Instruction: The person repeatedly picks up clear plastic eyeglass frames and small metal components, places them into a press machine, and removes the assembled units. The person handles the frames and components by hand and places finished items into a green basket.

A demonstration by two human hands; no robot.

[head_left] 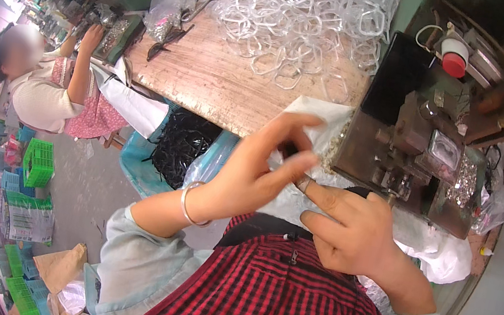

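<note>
Head view: a wooden worktop point(213, 73), its grain worn and speckled, spreads across the upper middle, its near edge slanting down to the right toward the hands. The heap of clear frames point(304, 11) covers its far part, glossy rounded loops of plastic overlapping loosely, and a strip of wood grain between that heap and the near edge gives some sideways room. To the right, the dark metal machine point(403, 140) rises in square-cornered blocks and reaches close to the right hand, so room is tighter there. Left of the hands, a blue plastic crate point(130, 160) filled with thin black strips point(176, 147) sits below the worktop's edge. In front of the machine the left hand point(250, 167), blurred, has its thumb and index finger parted in a curve; the right hand point(354, 229) points its partly bent fingers leftward, the index tip meeting or overlapping the left thumb in view. I cannot tell whether the fingers of either hand grip anything, as the small dark patch between them is too blurred to name. Smaller again, a clear, smooth piece point(444, 149) with rounded corners sits on the machine's block, beyond the right hand
</note>
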